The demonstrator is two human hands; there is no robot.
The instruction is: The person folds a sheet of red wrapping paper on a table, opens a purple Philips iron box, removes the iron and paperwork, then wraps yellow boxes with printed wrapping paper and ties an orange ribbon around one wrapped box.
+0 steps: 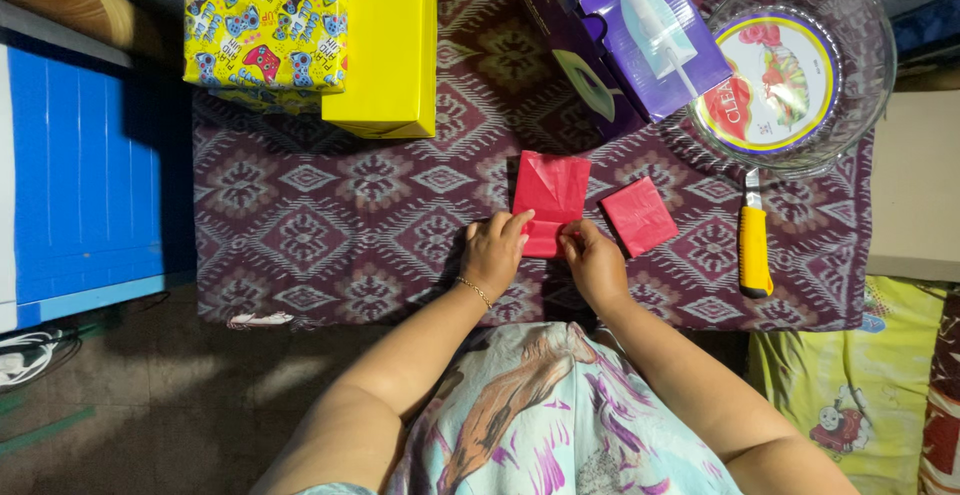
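So I'm mid-fold on the red paper sheet [549,200], lying on the patterned cloth [330,235]. My left hand [492,252] presses its near edge flat, fingers together; my right hand [592,260] pinches the fold. Next I'd guess a firm, straight crease. A second folded red piece [639,215] sits just right, then a yellow-handled knife [755,245]; behind, a purple box [625,35], a yellow box [385,45], and a glass dish with a round label [800,65].

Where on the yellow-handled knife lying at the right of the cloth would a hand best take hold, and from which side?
Probably the yellow handle of the knife, taken from above or the near end. It lies flat on the patterned cloth, handle toward the person, blade pointing away toward the glass dish. The right hand is nearer to it.
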